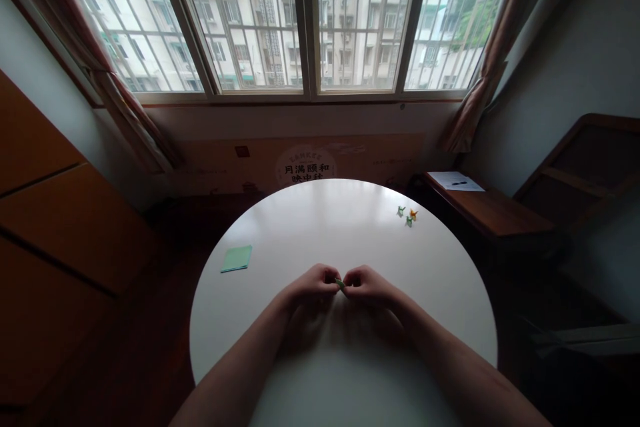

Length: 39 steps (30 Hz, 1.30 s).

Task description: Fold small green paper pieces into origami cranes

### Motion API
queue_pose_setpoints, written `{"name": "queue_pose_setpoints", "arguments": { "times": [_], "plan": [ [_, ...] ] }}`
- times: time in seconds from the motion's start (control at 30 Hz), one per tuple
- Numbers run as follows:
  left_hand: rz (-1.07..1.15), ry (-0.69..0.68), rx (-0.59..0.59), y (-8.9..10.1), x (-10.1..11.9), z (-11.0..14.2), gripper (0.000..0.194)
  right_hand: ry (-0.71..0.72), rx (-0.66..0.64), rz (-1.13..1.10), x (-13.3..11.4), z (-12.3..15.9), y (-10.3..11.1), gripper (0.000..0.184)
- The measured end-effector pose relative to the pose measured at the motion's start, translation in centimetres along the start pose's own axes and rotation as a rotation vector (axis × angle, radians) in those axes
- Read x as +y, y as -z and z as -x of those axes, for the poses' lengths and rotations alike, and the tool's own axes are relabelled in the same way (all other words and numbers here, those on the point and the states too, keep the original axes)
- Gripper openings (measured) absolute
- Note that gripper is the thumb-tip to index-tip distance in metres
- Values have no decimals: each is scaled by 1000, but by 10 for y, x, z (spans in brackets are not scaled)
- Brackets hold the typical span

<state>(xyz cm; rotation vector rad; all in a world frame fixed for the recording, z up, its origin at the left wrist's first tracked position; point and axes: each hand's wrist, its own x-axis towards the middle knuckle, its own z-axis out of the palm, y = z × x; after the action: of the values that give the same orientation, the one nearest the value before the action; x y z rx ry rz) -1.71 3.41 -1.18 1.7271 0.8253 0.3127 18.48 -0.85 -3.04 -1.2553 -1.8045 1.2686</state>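
Both my hands meet over the middle of the white round table [345, 360], with a small folded piece of green paper [340, 283] between them. My left hand [319, 282] pinches one side of the paper, fingers curled in. From the other side my right hand [367, 283] pinches it too. Most of the paper is hidden by the fingers, so its exact shape cannot be made out. On the table to the left lies a stack of square green paper [237, 258]. Toward the far right stand small folded paper figures, two green [409, 221] and one orange [413, 213].
A wooden bench [495, 210] to the right of the table carries a white sheet [454, 181] and a pen [459, 183]. An orange-brown cabinet [60, 247] stands at the left. Behind the table is a barred window [360, 20] with curtains [480, 93].
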Motion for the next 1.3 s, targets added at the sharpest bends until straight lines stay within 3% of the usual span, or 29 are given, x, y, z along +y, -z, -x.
{"name": "queue_pose_setpoints", "arguments": {
  "times": [0.3, 0.53, 0.77, 1.03, 1.3],
  "plan": [
    [203, 46, 82, 8, 4, -1, 20, -95, 35, -156, -1, 2, 1, 11],
    [252, 33, 164, 2, 2, -6, 39, -160, 257, -357, 0, -6, -6, 27],
    [242, 10, 232, -7, -4, -11, 42, -110, 408, -418, 4, -10, -20, 32],
    [169, -81, 216, -10, -6, -15, 38, -84, 448, -438, 6, -9, -22, 31],
    [155, -55, 272, -10, -7, -13, 41, -91, 416, -467, 3, -8, -16, 40]
  ]
}}
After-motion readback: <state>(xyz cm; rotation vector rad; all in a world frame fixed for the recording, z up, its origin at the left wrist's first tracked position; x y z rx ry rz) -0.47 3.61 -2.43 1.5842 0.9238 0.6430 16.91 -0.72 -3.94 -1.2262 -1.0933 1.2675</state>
